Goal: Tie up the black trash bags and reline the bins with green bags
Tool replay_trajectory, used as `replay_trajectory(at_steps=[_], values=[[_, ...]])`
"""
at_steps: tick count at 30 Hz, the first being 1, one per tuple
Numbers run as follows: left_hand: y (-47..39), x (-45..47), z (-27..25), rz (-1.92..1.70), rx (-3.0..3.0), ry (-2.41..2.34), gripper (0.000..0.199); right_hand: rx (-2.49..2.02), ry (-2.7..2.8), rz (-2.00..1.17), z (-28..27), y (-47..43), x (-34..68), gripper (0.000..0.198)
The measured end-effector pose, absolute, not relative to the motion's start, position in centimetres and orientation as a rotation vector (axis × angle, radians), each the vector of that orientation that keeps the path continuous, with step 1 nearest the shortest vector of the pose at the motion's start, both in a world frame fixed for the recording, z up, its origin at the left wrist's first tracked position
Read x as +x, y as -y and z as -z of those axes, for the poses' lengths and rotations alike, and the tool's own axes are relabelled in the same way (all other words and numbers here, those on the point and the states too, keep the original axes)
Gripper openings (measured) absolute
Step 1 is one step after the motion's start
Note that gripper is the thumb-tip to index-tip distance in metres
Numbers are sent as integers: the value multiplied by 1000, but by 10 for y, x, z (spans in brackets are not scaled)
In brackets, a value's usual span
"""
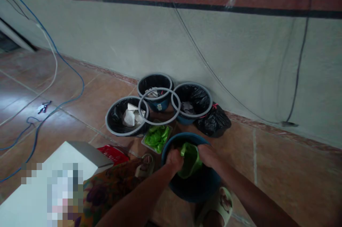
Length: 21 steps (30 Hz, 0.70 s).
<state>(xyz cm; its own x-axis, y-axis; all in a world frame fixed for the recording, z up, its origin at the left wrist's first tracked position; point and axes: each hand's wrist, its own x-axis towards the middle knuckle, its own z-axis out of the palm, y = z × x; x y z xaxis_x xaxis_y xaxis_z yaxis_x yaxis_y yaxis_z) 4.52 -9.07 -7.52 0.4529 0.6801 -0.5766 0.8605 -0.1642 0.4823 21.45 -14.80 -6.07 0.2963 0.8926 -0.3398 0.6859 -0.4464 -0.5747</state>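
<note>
Over a dark blue bucket (193,193) between my feet, I hold a green plastic bag (190,159) by its mouth. My left hand (175,159) is closed on the bag's left edge, and my right hand (207,154) grips the right edge. The bag's mouth spreads apart between them, and its lower part hangs inside the bucket. Just beyond the bucket sits a clear tray (143,142) full of bright green crumpled pieces (156,138), whose kind I cannot make out.
Three bins lined with black bags, a left bin (108,127), a back bin (157,104) and a right bin (210,95), stand near the wall. A loose grey ring (159,123) overlaps them. Nearby are a tied black bag (216,122), red basket (113,154), white box (80,156), keys (43,107) and blue cable (82,83).
</note>
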Motion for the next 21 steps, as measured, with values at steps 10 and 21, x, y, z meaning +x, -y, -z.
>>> replay_trajectory(at_steps=[10,21], values=[[77,36,48,36,2127,-1088,18,-2063,2044,-943,47,143,206,31],[82,43,47,112,1968,-1390,64,-2201,1186,-951,34,168,241,27]])
